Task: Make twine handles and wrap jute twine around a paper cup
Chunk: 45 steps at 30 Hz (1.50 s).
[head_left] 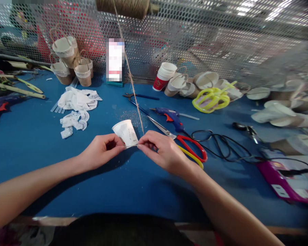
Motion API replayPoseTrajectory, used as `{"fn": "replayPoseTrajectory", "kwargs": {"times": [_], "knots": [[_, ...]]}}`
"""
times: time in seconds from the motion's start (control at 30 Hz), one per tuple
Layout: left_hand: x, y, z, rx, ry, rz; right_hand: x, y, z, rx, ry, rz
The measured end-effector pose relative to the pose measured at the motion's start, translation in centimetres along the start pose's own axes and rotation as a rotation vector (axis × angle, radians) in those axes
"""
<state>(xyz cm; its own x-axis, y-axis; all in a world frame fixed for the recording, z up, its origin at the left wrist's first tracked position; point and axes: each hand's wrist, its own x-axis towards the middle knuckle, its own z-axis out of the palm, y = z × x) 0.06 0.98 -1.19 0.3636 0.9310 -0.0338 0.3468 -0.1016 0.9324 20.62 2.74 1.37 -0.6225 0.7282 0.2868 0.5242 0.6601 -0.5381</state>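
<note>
A strand of brown twine [131,82] runs down from the spool [125,7] at the top of the view to my fingers. My left hand [104,150] pinches it with thumb and forefinger, and my right hand [164,150] pinches it a short way to the right. Between the two pinches the strand looks stretched nearly level. Just behind it a white paper cup [126,132] leans at a tilt; whether my fingers touch the cup is hard to tell. Scissors [166,131] with red and yellow handles lie beyond my right hand.
A glue gun [169,116] with its black cord [220,143] and pliers [141,96] lie beyond the cup. White lace [78,99] is at left, near twine-wrapped cups [83,73]. A phone [115,61] stands against the mesh [143,44]. Stacked cups [166,73] and a purple power strip [279,181] are at right.
</note>
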Motion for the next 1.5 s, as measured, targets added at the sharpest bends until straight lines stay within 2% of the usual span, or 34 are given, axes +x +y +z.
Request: {"fn": "replayPoseTrajectory", "kwargs": {"times": [0.17,0.3,1.5], "knots": [[0.0,0.3,0.3,-0.186,-0.023,-0.168,0.1,0.2,0.3,-0.008,0.011,0.015],[-0.1,0.4,0.5,-0.239,-0.049,-0.233,0.1,0.3,0.5,-0.05,0.024,0.017],[0.2,0.2,0.8,-0.238,-0.04,-0.257,0.2,0.4,1.2,-0.047,0.057,0.112]]}}
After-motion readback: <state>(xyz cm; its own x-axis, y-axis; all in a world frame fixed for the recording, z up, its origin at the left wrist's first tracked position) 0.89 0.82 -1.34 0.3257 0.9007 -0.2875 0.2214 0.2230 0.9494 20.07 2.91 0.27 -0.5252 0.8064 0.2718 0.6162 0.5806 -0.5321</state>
